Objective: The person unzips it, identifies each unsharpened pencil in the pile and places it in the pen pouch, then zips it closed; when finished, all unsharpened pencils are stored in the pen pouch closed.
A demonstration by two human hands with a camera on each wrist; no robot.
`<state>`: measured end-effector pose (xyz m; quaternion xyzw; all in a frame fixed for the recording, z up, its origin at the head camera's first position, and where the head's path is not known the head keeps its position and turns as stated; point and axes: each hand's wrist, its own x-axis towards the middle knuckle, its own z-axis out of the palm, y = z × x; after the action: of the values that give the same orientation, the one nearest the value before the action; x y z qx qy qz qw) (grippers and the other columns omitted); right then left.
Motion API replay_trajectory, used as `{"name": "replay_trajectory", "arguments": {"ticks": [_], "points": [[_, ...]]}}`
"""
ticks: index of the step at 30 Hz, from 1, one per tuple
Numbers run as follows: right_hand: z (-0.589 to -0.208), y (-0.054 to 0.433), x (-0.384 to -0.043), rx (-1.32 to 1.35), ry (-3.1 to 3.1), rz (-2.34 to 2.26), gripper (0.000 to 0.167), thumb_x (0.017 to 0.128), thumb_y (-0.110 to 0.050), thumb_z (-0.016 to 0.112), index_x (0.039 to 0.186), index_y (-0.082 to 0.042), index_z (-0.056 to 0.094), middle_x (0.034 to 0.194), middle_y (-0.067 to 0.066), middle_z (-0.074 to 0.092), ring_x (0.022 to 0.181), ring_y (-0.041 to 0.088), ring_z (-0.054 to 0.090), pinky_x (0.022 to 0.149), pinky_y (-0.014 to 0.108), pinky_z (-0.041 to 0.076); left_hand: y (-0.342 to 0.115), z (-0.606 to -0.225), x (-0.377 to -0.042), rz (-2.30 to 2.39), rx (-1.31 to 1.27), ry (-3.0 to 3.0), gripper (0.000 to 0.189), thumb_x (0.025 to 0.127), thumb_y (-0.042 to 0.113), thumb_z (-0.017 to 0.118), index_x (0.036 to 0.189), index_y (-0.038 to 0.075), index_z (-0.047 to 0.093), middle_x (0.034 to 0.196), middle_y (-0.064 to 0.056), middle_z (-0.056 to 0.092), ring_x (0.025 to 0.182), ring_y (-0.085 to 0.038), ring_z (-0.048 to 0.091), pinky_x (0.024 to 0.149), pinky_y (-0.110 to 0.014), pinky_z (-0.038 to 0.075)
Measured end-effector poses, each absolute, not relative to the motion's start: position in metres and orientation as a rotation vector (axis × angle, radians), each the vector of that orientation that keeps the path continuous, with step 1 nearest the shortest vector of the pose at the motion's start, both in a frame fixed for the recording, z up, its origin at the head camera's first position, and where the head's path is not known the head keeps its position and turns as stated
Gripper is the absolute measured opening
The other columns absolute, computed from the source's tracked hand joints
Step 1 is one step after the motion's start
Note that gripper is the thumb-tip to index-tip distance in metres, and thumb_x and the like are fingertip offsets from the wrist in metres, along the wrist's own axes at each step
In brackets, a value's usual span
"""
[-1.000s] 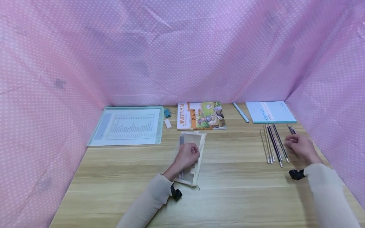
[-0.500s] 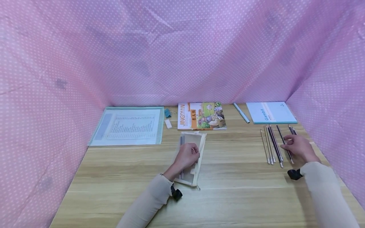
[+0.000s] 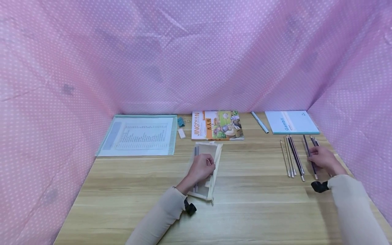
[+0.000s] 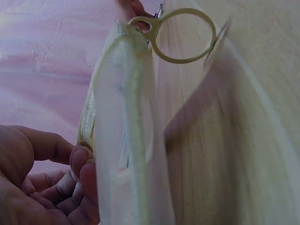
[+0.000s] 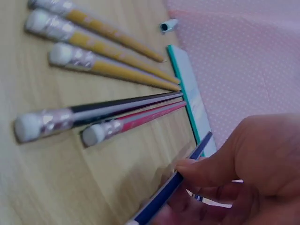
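A pale mesh zip pouch [image 3: 210,148] lies in the middle of the wooden table, with grey sticks [image 3: 196,149] showing through it. My left hand [image 3: 200,168] pinches its zip edge between thumb and fingers; a cream ring pull [image 4: 212,37] hangs at the pouch's end. At the right, my right hand [image 3: 326,160] pinches a dark blue pencil [image 5: 161,197] between thumb and fingers. Left of it lie yellow pencils [image 5: 126,42], a black pencil [image 5: 105,108] and a red pencil [image 5: 145,117], all with white erasers. Further dark pencils [image 3: 314,140] are partly hidden by that hand.
Along the back stand out a paper-filled folder [image 3: 141,136], a teal binder clip [image 3: 180,122], a white eraser [image 3: 181,133], a colourful book [image 3: 218,126], a light blue pen [image 3: 259,122] and a blue notebook [image 3: 292,122]. Pink dotted cloth [image 3: 196,58] hangs behind and at both sides.
My right hand has reached left to the nearest dark pencil, taken hold of it and drawn it right, away from the row. The left hand stays on the pouch.
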<state>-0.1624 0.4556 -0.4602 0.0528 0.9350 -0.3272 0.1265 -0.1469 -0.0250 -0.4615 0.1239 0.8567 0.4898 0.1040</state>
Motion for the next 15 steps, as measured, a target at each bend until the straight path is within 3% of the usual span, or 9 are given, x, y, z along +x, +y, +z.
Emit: {"name": "replay_trajectory", "arguments": {"ticks": [5, 10, 12, 15], "points": [[-0.452, 0.452, -0.157, 0.164, 2.644, -1.085, 0.054, 0.097, -0.001, 0.046, 0.134, 0.031, 0.024, 0.101, 0.028, 0.056, 0.070, 0.001, 0.056, 0.062, 0.029, 0.055, -0.025, -0.461, -0.147, 1.438, 0.361, 2.523, 0.010, 0.089, 0.004, 0.060, 0.079, 0.003, 0.064, 0.054, 0.002, 0.056, 0.043, -0.005, 0.051, 0.039, -0.015, 0.036], [-0.447, 0.447, -0.157, 0.159, 2.524, -1.304, 0.061, 0.099, -0.001, 0.044, 0.141, 0.029, 0.012, 0.096, -0.008, 0.061, 0.080, -0.009, 0.058, 0.070, 0.027, 0.057, -0.026, -0.461, -0.147, 1.431, 0.354, 2.520, 0.010, 0.089, 0.004, 0.061, 0.079, 0.004, 0.064, 0.054, 0.003, 0.057, 0.043, -0.005, 0.051, 0.039, -0.015, 0.036], [-0.447, 0.443, -0.158, 0.140, 2.427, -1.447, 0.062, 0.100, 0.001, 0.042, 0.143, 0.028, 0.006, 0.094, -0.023, 0.054, 0.081, -0.007, 0.062, 0.073, 0.025, 0.059, -0.026, -0.460, -0.147, 1.436, 0.356, 2.520, 0.010, 0.089, 0.004, 0.061, 0.079, 0.003, 0.063, 0.054, 0.002, 0.057, 0.043, -0.005, 0.051, 0.039, -0.015, 0.036], [-0.448, 0.435, -0.158, 0.124, 2.261, -1.667, 0.056, 0.099, 0.004, 0.044, 0.140, 0.026, 0.012, 0.094, -0.020, 0.058, 0.082, 0.001, 0.067, 0.072, 0.026, 0.061, -0.026, -0.460, -0.147, 1.444, 0.361, 2.520, 0.009, 0.088, 0.004, 0.061, 0.079, 0.003, 0.063, 0.054, 0.001, 0.058, 0.042, -0.005, 0.051, 0.039, -0.015, 0.036]]}}
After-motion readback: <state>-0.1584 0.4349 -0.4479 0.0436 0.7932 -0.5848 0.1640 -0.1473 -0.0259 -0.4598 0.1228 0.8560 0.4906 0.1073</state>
